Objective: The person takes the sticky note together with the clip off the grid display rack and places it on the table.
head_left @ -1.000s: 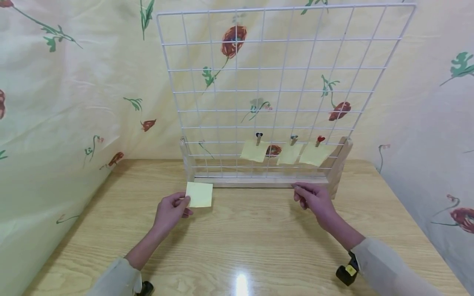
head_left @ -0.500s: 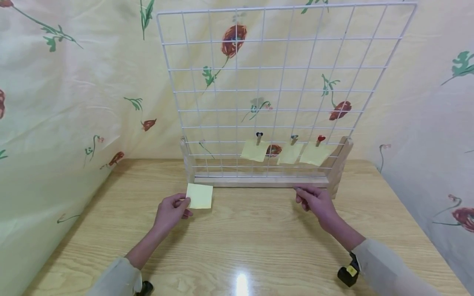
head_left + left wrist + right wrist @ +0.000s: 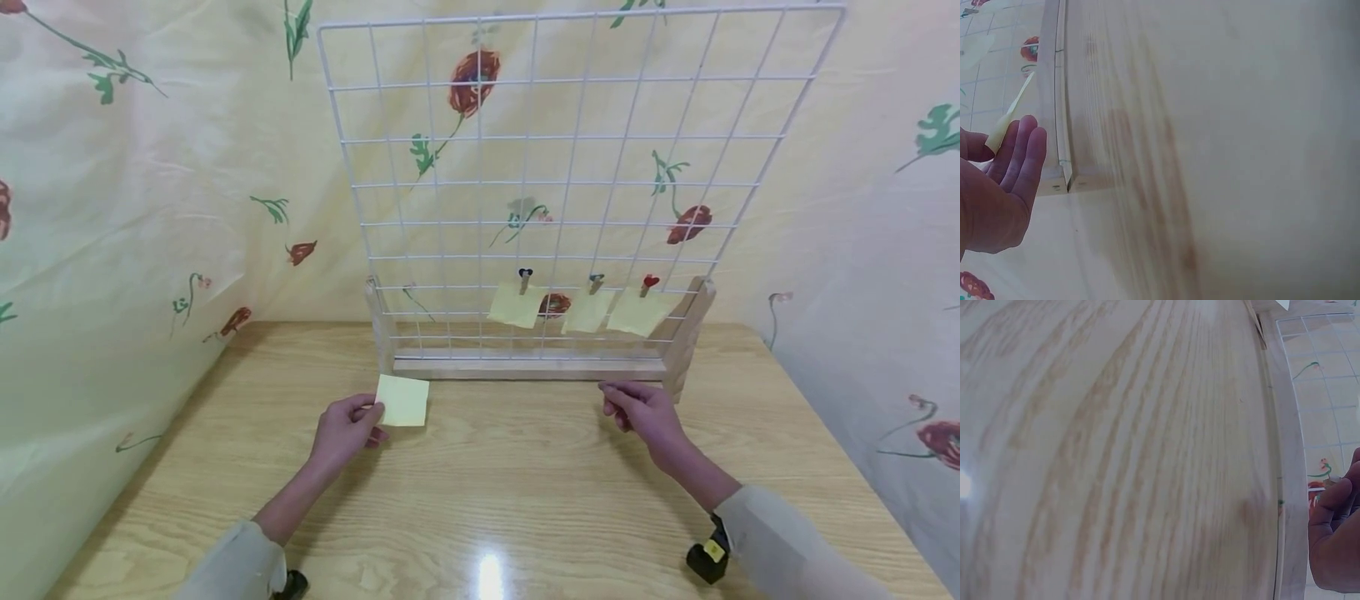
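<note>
My left hand point(image 3: 347, 432) pinches a pale yellow sticky note point(image 3: 404, 401) by its left edge, thumb on the front. In the left wrist view the note point(image 3: 1012, 109) shows almost edge-on. Over the table near the grid's right foot, my right hand point(image 3: 637, 410) has thumb and forefinger together on a small clip, mostly hidden by the fingers; its pale tip point(image 3: 1332, 482) peeps out in the right wrist view. Behind the hands stands a white wire grid point(image 3: 480, 183). Three notes hang low on it, under a dark clip point(image 3: 524, 282), a blue-grey clip point(image 3: 596, 285) and a red clip point(image 3: 647, 286).
The grid stands in a wooden base point(image 3: 525, 369) with a left foot point(image 3: 381, 325) and a right foot point(image 3: 688, 337). It rests on a wood-grain table point(image 3: 495, 483). Flowered cloth point(image 3: 150, 217) hangs behind and at both sides.
My left hand has lowered slightly with the sticky note, which tilts a little more. My right hand has drifted slightly right and down. The hanging notes stay where they were.
</note>
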### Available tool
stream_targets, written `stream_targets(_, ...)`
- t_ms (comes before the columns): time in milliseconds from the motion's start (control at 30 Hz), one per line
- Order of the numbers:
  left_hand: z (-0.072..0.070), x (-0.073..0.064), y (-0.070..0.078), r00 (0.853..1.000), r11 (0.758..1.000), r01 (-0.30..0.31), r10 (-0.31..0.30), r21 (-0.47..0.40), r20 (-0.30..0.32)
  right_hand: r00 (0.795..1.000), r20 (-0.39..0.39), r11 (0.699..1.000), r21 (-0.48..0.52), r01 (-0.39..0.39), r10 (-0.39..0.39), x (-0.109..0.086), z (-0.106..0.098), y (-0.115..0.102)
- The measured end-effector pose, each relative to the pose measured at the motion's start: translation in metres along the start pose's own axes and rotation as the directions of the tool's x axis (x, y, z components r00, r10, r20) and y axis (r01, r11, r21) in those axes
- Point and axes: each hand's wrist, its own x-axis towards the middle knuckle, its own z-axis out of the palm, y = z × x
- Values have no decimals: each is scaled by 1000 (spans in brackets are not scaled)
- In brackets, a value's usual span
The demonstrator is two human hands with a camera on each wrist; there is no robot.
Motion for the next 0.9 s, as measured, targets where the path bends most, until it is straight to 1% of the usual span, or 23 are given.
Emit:
stream_targets(100, 0, 0, 0, 1000, 1000, 14, -14, 0, 2, 1000, 1, 1000, -10, -14, 14, 0, 1, 3)
stream_targets(300, 1, 0, 0, 1000, 1000, 19, -19, 5, 11, 1000, -12, 999, -32, -11, 11, 1, 0, 7)
stream_targets(700, 1, 2, -4, 999, 999, 42, -42, 17, 23, 997, 7, 995, -68, -80, 80, 2, -4, 13)
stream_targets(900, 1, 4, -6, 998, 998, 56, -56, 28, 33, 994, 10, 993, -55, -104, 104, 3, -5, 17)
